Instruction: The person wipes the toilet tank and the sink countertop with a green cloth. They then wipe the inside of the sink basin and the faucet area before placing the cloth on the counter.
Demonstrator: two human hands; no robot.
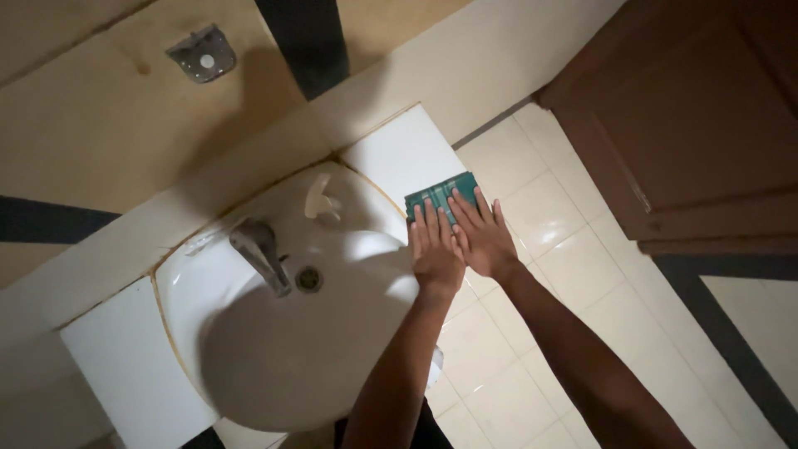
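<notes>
Hands side by side at sink's 2 o'clock edge, both palms down. Left hand (435, 249) flat, fingers straight and close together, tips resting on green pad (440, 194). Right hand (482, 237) just beside it, fingers slightly spread, also pressing on the pad — not curled around it. Pad: rectangular, dark green with thin lighter lines, lying flat on white counter ledge (399, 150) at the basin's rim, corner overhanging toward the floor. White sink (249, 349) oval, set in the corner; chrome tap (262, 254) at its 11 o'clock, round drain (308, 278) just right of the tap. Pale soap dish (318, 198) at 12 o'clock on the rim. Small metal wall bracket (202, 53) further up at 11 o'clock — square, grey, one round hole. Brown wooden door (698, 116) at 3 o'clock, cream floor tiles (549, 249) beneath the forearms.
</notes>
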